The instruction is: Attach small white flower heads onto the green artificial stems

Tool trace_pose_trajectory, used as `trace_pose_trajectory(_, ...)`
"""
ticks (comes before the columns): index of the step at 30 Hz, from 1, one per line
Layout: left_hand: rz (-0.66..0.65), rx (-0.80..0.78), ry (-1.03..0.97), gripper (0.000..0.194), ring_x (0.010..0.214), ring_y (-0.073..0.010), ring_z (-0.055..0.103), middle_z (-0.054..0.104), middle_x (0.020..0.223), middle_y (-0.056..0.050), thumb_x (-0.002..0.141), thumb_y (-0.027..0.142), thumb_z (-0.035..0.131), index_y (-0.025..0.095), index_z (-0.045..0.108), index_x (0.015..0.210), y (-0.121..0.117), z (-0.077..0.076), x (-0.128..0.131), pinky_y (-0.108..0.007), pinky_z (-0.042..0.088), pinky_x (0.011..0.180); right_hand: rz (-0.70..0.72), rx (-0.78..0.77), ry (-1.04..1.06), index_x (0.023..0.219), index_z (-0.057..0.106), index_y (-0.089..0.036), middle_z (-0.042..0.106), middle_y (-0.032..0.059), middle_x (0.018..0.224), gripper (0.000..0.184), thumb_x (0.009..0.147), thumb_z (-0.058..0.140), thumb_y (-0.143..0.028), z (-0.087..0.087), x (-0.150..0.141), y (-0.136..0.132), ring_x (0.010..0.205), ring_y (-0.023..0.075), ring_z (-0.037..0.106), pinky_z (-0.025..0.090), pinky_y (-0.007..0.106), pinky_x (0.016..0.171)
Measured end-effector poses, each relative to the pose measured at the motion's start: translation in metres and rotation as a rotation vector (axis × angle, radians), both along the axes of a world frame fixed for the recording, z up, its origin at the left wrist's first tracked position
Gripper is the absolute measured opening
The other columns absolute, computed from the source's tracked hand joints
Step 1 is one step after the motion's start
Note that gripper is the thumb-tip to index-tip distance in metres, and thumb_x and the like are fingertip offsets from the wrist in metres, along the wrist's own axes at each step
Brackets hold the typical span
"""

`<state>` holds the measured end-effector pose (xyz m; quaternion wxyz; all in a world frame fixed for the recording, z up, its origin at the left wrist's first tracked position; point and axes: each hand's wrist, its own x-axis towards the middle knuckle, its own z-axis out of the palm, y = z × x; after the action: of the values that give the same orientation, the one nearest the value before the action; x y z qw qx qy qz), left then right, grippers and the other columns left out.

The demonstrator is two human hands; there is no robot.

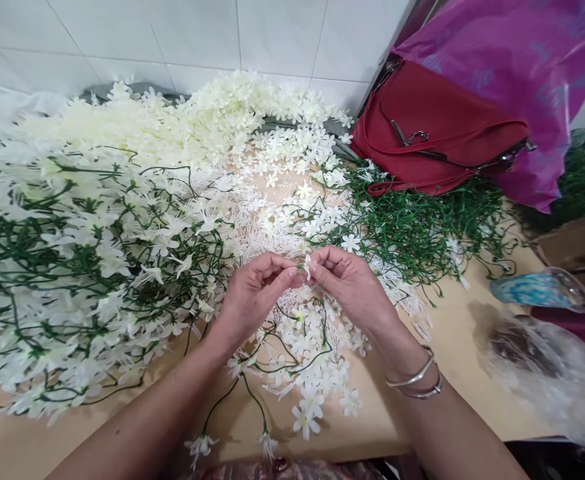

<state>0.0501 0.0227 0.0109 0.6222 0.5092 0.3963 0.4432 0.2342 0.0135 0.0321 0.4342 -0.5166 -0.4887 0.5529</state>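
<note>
Near the middle of the table, my two hands meet fingertip to fingertip. My left hand pinches a green artificial flower stem, which branches and hangs below with white blossoms at its ends. Between the fingers of my right hand is a small white artificial flower, touching the stem's tip. How far the flower sits on the stem is hidden by my fingers. Loose white flowers lie on the table under my hands. Behind them spreads a layer of thin pale stamens.
A large heap of white flowers on green stems covers the left. Cream blossoms pile along the tiled wall. At right are bare green stems, a red handbag, a purple bag, a plastic cup and a clear bag.
</note>
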Motion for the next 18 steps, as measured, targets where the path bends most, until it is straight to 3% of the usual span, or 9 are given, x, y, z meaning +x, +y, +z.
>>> trace_pose_trajectory(5,0.006,0.041,0.061,0.015,0.082,-0.016,0.078,0.081,0.084,-0.003,0.092,0.033,0.074,0.018,0.071,0.091,0.0,-0.003,0.0,-0.027,0.062,0.079,0.015,0.017,-0.054,0.085,0.064,-0.021,0.058,-0.0026,0.07,0.026,0.089,0.074,-0.044,-0.002,-0.002,-0.001,0.064,0.0129,0.049,0.037,0.03,0.06)
trace_pose_trajectory(18,0.034,0.086,0.146,0.022,0.087,-0.0193,0.078,0.08,0.09,-0.005,0.097,0.041,0.069,0.018,0.069,0.098,-0.005,-0.015,0.001,-0.033,0.064,0.086,-0.013,0.042,-0.068,0.085,0.061,-0.022,0.06,-0.0019,0.072,0.029,0.089,0.074,-0.047,-0.007,-0.01,0.001,0.066,0.0133,0.052,0.041,0.03,0.062)
